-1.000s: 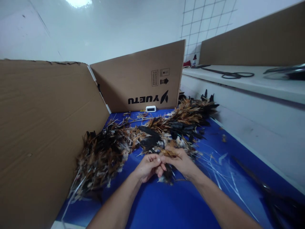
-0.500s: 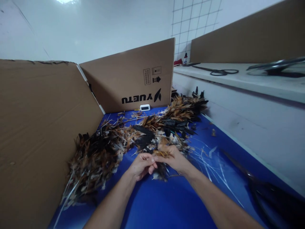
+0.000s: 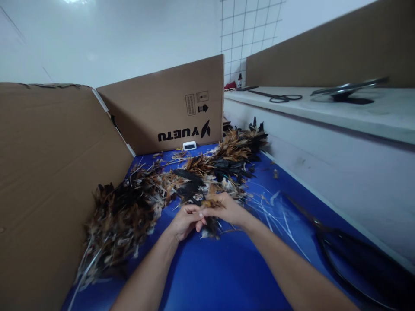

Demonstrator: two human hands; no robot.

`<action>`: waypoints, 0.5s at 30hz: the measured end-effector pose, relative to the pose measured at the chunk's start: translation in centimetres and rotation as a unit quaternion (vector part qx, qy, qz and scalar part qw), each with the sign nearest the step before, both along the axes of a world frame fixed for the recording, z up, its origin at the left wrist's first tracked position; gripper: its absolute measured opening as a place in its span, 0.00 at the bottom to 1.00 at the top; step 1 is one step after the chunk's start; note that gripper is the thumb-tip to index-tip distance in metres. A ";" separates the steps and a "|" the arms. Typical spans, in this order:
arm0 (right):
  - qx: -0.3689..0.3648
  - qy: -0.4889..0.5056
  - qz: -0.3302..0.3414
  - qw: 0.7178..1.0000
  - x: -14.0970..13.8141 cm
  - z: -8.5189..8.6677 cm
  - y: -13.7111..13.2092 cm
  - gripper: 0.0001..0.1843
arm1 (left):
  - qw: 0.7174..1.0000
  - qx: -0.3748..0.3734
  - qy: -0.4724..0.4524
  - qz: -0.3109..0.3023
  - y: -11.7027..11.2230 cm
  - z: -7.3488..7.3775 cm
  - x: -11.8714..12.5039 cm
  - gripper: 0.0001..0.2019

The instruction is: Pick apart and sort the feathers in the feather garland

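Observation:
Close together over the blue table (image 3: 220, 276), my two hands meet at the fingertips. My right hand (image 3: 231, 211) is closed on a small bunch of brown and golden feathers (image 3: 211, 203). My left hand (image 3: 185, 222) is pinched shut against the right fingertips; what lies between its fingers is too small to make out. A dark, fluffy feather tuft (image 3: 212, 229) shows just below the hands. Behind them is a loose heap of black and white feathers (image 3: 191, 185).
Brown-black feathers (image 3: 119, 224) pile along the left cardboard wall (image 3: 42, 185). Bundled feathers (image 3: 240, 147) extend to the back right. Large black scissors (image 3: 343, 246) and pale plastic strips (image 3: 269, 216) lie at right. A white digital timer (image 3: 189, 146) stands before the printed cardboard (image 3: 145, 108). More scissors (image 3: 279, 96) rest on the shelf.
The view has turned slightly right, so everything sits further left in the picture. My hands keep the same pinch, fingertips together, with the feathers still in the right one.

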State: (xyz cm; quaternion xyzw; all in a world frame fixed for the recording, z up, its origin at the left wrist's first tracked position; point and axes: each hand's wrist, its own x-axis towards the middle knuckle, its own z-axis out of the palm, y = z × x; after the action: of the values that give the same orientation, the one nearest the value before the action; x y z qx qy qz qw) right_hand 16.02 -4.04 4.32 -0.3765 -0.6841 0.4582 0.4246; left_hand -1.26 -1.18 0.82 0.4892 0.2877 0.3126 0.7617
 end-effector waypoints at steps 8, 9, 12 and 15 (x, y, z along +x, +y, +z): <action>0.032 -0.252 -0.174 0.951 6.1 3.3 -2.1 0.16 | 0.997 0.006 -0.011 0.073 0.4 0.2 0.4 0.09; 0.040 -0.291 -0.219 0.931 7.7 3.6 -2.9 0.13 | 0.997 0.006 -0.012 0.078 0.4 0.2 0.4 0.09; 0.043 -0.410 -0.291 0.863 12.4 3.0 -5.8 0.08 | 0.996 0.007 -0.013 0.090 0.2 0.2 0.6 0.09; -0.024 -0.477 -0.337 0.811 15.1 0.4 -8.4 0.08 | 0.996 0.012 -0.013 0.091 0.0 0.2 0.7 0.10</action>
State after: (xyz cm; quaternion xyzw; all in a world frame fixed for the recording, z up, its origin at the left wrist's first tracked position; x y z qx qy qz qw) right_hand 31.12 -12.48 4.74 -0.7648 -0.6197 0.0656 0.1637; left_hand -0.53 -1.15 1.04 0.4664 0.3169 0.3904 0.7278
